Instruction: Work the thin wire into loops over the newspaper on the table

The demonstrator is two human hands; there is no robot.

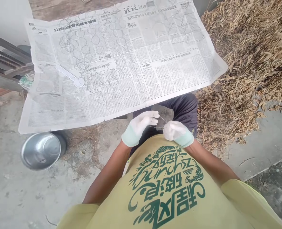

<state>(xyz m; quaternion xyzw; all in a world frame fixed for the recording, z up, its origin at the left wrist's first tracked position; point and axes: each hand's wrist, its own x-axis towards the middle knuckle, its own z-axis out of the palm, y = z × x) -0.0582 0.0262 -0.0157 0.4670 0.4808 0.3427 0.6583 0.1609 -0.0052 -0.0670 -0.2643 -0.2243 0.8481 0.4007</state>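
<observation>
Both my hands wear white gloves with mint-green cuffs and are raised in front of my lap, just below the newspaper's near edge. A thin wire (163, 119) stretches between them, bent into a small loop. My left hand (139, 125) has its thumb and fingers pressed together around one side of the wire. Fingers curled in a pinch, my right hand (175, 130) grips the other end. On the newspaper (169, 76) lie many thin wire rings (105, 76), linked in wavy rows, and more tangled wire (179, 28) toward the far right.
A white strip-like tool with a round end (79, 82) lies on the newspaper's left part. Wooden boards (57, 8) show beneath its far edge. A metal pot (42, 151) stands on the concrete floor at left. Dry stalks (255, 70) are heaped at right. Wooden slats (7, 51) stand far left.
</observation>
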